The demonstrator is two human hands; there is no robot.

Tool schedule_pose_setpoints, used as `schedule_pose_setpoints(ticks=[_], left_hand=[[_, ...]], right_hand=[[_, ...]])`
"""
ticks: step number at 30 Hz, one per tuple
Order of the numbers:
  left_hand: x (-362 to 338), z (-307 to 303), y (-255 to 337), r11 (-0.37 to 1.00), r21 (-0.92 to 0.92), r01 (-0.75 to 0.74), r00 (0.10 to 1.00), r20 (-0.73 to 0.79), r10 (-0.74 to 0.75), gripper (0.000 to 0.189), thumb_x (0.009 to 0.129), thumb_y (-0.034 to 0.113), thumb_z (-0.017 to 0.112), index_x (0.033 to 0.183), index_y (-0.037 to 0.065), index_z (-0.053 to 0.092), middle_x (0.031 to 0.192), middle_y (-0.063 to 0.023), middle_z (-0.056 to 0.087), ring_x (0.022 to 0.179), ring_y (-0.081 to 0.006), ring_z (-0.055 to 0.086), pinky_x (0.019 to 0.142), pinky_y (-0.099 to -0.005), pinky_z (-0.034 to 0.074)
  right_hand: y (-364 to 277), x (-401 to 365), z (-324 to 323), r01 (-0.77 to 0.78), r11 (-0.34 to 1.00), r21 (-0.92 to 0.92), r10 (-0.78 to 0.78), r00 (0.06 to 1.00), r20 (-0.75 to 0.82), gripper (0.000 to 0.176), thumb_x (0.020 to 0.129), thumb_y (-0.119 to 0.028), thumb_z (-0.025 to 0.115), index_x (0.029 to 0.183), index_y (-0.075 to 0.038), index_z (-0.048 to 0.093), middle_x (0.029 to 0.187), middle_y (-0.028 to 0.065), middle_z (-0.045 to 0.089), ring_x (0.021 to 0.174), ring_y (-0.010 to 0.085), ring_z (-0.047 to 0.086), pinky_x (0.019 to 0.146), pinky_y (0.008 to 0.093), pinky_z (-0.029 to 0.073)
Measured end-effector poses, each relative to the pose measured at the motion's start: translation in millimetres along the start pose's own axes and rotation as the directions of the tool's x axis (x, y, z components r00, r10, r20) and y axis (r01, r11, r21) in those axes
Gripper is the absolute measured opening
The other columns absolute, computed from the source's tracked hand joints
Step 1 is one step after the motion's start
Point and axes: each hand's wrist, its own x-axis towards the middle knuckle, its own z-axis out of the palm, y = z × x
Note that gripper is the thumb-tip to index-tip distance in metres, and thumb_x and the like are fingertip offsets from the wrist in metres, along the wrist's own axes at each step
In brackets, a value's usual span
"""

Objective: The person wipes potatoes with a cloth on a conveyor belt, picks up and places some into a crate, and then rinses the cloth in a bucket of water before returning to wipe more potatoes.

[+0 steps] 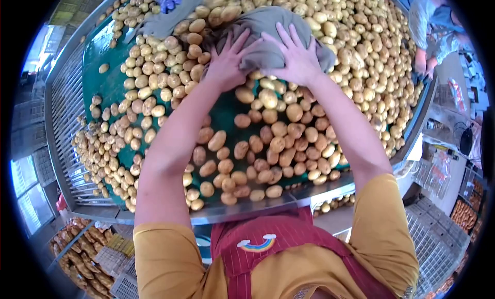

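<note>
Grey cloth (268, 33) lies bunched on top of the potatoes (278, 139), far side of the green tabletop (103, 77), right under both hands. L hand (226, 64) is on its near-left edge, palm down, fingers a bit spread and pressing into the fabric. R hand (295, 56) sits just beside it w/ fingers wide & flat on the cloth. Neither is closed round anything. Another person (428, 30) stands at the table's far right corner.
</note>
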Motion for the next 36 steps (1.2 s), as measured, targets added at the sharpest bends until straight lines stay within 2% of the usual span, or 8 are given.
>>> schedule_pose_setpoints(ticks=[3, 8, 13, 16, 23, 26, 33, 36], left_hand=[[-74, -12, 34, 0.986, -0.161, 0.030, 0.996, 0.087, -0.016, 0.081, 0.086, 0.032, 0.071, 0.156, 0.046, 0.032, 0.169, -0.0024, 0.018, 0.152, -0.0458, 0.020, 0.111, -0.0781, 0.018], [-128, -56, 104, 0.994, -0.079, -0.076, 0.887, 0.450, 0.104, 0.096, 0.072, 0.027, 0.079, 0.155, 0.045, 0.035, 0.169, -0.0059, 0.019, 0.153, -0.0421, 0.018, 0.111, -0.0768, 0.020], [-56, -20, 47, 0.990, -0.019, -0.143, 0.973, 0.178, 0.144, 0.079, 0.086, 0.043, 0.071, 0.154, 0.049, 0.032, 0.167, -0.0040, 0.022, 0.149, -0.0372, 0.032, 0.108, -0.0821, 0.022], [-16, -13, 20, 0.998, 0.050, 0.031, 0.999, 0.025, -0.032, 0.074, 0.093, 0.045, 0.064, 0.156, 0.049, 0.026, 0.166, -0.0047, 0.026, 0.147, -0.0367, 0.034, 0.108, -0.0806, 0.024], [-153, -67, 101, 0.989, 0.015, -0.150, 0.863, 0.490, 0.123, 0.081, 0.082, 0.021, 0.068, 0.152, 0.049, 0.038, 0.169, -0.0077, 0.016, 0.148, -0.0477, 0.028, 0.109, -0.0770, 0.025], [-169, -58, 113, 0.983, -0.080, -0.168, 0.907, 0.378, 0.186, 0.088, 0.072, 0.022, 0.073, 0.149, 0.052, 0.041, 0.167, -0.0099, 0.019, 0.146, -0.0460, 0.032, 0.110, -0.0773, 0.025], [-59, -26, 47, 0.995, 0.020, 0.094, 0.961, 0.260, -0.096, 0.070, 0.088, 0.036, 0.068, 0.151, 0.048, 0.040, 0.168, -0.0046, 0.020, 0.131, -0.0357, 0.052, 0.103, -0.0791, 0.033], [-85, -44, 66, 0.933, -0.313, 0.177, 0.944, 0.321, -0.072, 0.067, 0.088, 0.030, 0.067, 0.151, 0.039, 0.045, 0.170, -0.0061, 0.015, 0.143, -0.0367, 0.040, 0.108, -0.0796, 0.025]], right_hand=[[-31, -67, -27, 0.088, 0.996, -0.011, -0.085, 0.983, 0.165, 0.100, 0.072, -0.086, 0.059, 0.157, -0.038, 0.032, 0.168, 0.0138, 0.021, 0.153, 0.0409, 0.021, 0.109, 0.0836, 0.011], [-45, -151, -46, 0.056, 0.986, 0.155, -0.098, 0.956, 0.276, 0.093, 0.071, -0.070, 0.074, 0.152, -0.034, 0.045, 0.165, 0.0116, 0.030, 0.155, 0.0337, 0.020, 0.114, 0.0769, 0.004], [0, -65, -20, 0.214, 0.973, -0.085, -0.207, 0.974, 0.092, 0.100, 0.070, -0.073, 0.073, 0.155, -0.036, 0.037, 0.163, 0.0070, 0.034, 0.152, 0.0316, 0.028, 0.114, 0.0747, 0.009], [2, -15, -4, -0.008, 0.980, -0.198, 0.009, 1.000, 0.002, 0.089, 0.083, -0.076, 0.058, 0.159, -0.042, 0.025, 0.166, 0.0008, 0.030, 0.154, 0.0296, 0.025, 0.108, 0.0785, 0.015], [-80, -171, -46, 0.120, 0.992, -0.041, -0.091, 0.903, 0.420, 0.064, 0.092, -0.060, 0.058, 0.151, -0.045, 0.041, 0.167, 0.0062, 0.024, 0.154, 0.0375, 0.021, 0.108, 0.0841, 0.008], [-79, -192, -47, 0.062, 0.997, 0.053, -0.078, 0.920, 0.383, 0.070, 0.080, -0.060, 0.070, 0.146, -0.046, 0.049, 0.166, 0.0029, 0.027, 0.154, 0.0339, 0.022, 0.108, 0.0842, 0.009], [-18, -70, 3, 0.101, 0.983, -0.151, -0.101, 0.995, 0.007, 0.053, 0.096, -0.059, 0.051, 0.144, -0.036, 0.054, 0.166, -0.0009, 0.028, 0.151, 0.0271, 0.029, 0.096, 0.0733, 0.035], [-30, -98, -13, -0.011, 0.995, 0.095, -0.008, 0.979, 0.204, 0.053, 0.099, -0.060, 0.047, 0.145, -0.034, 0.054, 0.165, 0.0011, 0.030, 0.152, 0.0300, 0.025, 0.099, 0.0743, 0.034]])
